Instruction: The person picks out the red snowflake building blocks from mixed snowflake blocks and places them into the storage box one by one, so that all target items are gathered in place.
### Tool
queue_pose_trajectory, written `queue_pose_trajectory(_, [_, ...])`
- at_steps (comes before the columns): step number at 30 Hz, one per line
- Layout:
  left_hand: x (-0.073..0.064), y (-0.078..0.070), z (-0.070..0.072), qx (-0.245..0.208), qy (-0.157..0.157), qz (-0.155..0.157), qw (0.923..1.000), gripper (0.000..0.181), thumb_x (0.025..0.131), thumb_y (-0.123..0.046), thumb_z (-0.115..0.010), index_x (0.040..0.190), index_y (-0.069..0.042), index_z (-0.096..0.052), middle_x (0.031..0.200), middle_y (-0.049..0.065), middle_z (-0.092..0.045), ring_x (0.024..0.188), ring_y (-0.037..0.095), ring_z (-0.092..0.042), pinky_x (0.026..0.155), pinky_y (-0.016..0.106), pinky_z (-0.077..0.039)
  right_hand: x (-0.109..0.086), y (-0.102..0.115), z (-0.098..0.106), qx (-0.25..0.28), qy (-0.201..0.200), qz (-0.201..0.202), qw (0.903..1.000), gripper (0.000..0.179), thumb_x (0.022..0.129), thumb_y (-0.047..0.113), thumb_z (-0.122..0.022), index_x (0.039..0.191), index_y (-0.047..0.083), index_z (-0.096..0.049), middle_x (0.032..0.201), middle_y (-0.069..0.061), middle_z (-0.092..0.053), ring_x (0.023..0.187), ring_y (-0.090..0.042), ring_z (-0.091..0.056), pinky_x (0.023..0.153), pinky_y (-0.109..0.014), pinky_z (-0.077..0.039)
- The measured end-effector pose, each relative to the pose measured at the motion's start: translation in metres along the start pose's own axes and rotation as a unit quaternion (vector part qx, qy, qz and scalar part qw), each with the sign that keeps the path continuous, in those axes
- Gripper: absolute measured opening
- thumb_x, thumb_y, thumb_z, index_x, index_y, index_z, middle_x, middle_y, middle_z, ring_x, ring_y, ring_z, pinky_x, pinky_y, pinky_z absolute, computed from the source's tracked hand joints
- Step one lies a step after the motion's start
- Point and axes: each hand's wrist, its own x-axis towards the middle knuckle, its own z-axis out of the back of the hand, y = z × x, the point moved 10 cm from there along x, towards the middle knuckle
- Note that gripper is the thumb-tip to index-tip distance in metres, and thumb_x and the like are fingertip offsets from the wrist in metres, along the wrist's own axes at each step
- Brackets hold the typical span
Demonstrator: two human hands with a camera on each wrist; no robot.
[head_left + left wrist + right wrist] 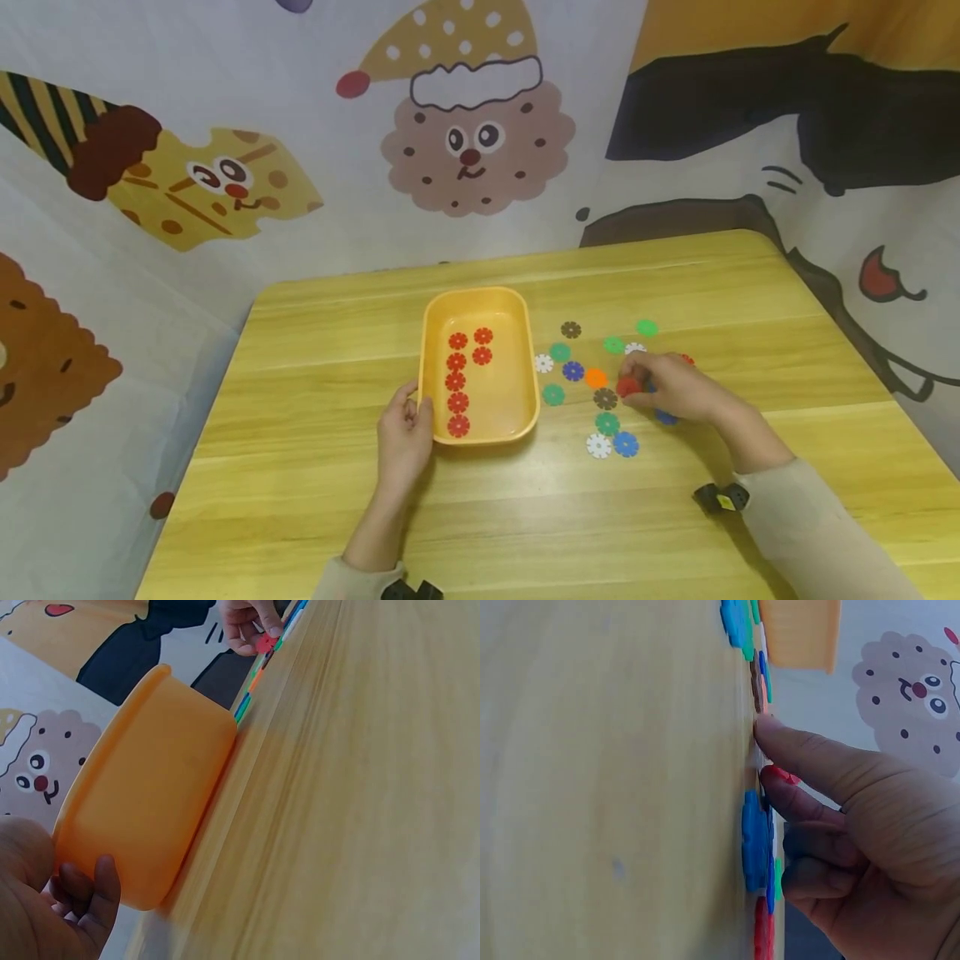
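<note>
My left hand (403, 435) grips the left rim of a yellow-orange plastic tray (480, 437), thumb on the rim and fingers curled against the outer wall. Several red notched discs (457, 381) lie inside it, one column at the left and a pair beside its upper end. Right of the tray, my right hand (675, 387) pinches a red notched disc (628, 386) between thumb and fingers, low over the tabletop. In the left wrist view that red disc (266, 643) stands tilted; in the right wrist view the fingers partly hide it.
Loose discs lie around my right hand: orange (596, 378), brown (605, 398), dark blue (573, 371), white (598, 446), light blue (626, 444) and green (607, 423). Another red disc (687, 359) shows beyond the hand. A cartoon-printed cloth (315, 225) hangs behind the wooden table (322, 358).
</note>
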Motion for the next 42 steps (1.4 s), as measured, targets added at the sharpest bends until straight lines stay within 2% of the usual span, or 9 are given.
queue_pose_trajectory(4, [0.001,0.000,0.000,0.003,0.001,-0.003,1.0000,0.039,0.100,-0.007,-0.059,0.138,0.004,-0.056,0.068,0.002,-0.047,0.052,0.009,-0.039,0.043,0.018,-0.032,-0.001,-0.004,0.001,0.008,-0.001,-0.011,0.9999,0.033,0.083,0.019,-0.085,0.110,0.012,-0.067,0.093,0.004,-0.065,0.082,-0.014,-0.058,0.068,-0.027,-0.051])
queue_pose_trajectory(9, [0.001,-0.001,0.000,0.005,0.000,-0.005,1.0000,0.039,0.100,-0.007,-0.059,0.137,0.003,-0.056,0.068,0.002,-0.047,0.051,0.009,-0.038,0.042,0.018,-0.031,0.000,-0.005,0.001,0.008,0.000,-0.006,1.0000,0.027,0.083,0.017,-0.085,0.106,0.013,-0.070,0.089,0.006,-0.066,0.078,-0.013,-0.058,0.066,-0.026,-0.051])
queue_pose_trajectory(14, [0.001,-0.001,0.000,0.004,0.000,-0.008,1.0000,0.039,0.100,-0.007,-0.059,0.138,0.004,-0.055,0.067,0.002,-0.046,0.051,0.008,-0.037,0.042,0.018,-0.031,0.005,0.000,0.005,0.002,-0.023,0.006,0.9997,0.026,0.082,0.019,-0.086,0.102,0.017,-0.069,0.080,0.008,-0.062,0.068,-0.013,-0.054,0.059,-0.026,-0.049])
queue_pose_trajectory(19, [0.001,0.001,0.000,0.001,-0.001,-0.008,1.0000,0.039,0.100,-0.007,-0.059,0.138,0.004,-0.056,0.067,0.002,-0.047,0.051,0.008,-0.038,0.042,0.018,-0.032,0.011,0.008,0.013,-0.005,-0.058,0.021,0.9981,0.028,0.082,0.018,-0.086,0.104,0.015,-0.070,0.077,0.006,-0.059,0.062,-0.013,-0.049,0.053,-0.026,-0.045])
queue_pose_trajectory(24, [0.002,0.003,-0.001,0.000,-0.002,-0.002,1.0000,0.039,0.100,-0.009,-0.059,0.137,0.002,-0.056,0.068,0.002,-0.048,0.051,0.006,-0.039,0.043,0.019,-0.033,0.016,0.017,0.019,-0.008,-0.084,0.029,0.9960,0.032,0.083,0.017,-0.086,0.110,0.011,-0.070,0.078,0.005,-0.061,0.060,-0.014,-0.048,0.052,-0.025,-0.044])
queue_pose_trajectory(33, [0.002,0.003,-0.001,-0.002,-0.004,-0.003,1.0000,0.039,0.100,-0.008,-0.060,0.137,0.002,-0.057,0.068,0.003,-0.048,0.052,0.007,-0.039,0.043,0.019,-0.033,0.026,0.034,0.026,-0.008,-0.133,0.043,0.9902,0.034,0.081,0.019,-0.087,0.109,0.008,-0.072,0.079,0.004,-0.061,0.060,-0.013,-0.047,0.049,-0.024,-0.042])
queue_pose_trajectory(42, [0.001,0.003,0.000,-0.003,-0.001,-0.005,1.0000,0.037,0.101,-0.009,-0.059,0.136,0.001,-0.058,0.068,0.002,-0.047,0.051,0.006,-0.039,0.042,0.019,-0.033,0.041,0.056,0.025,0.006,-0.141,0.054,0.9885,0.038,0.079,0.022,-0.089,0.110,0.008,-0.073,0.078,0.002,-0.062,0.059,-0.014,-0.044,0.050,-0.025,-0.038])
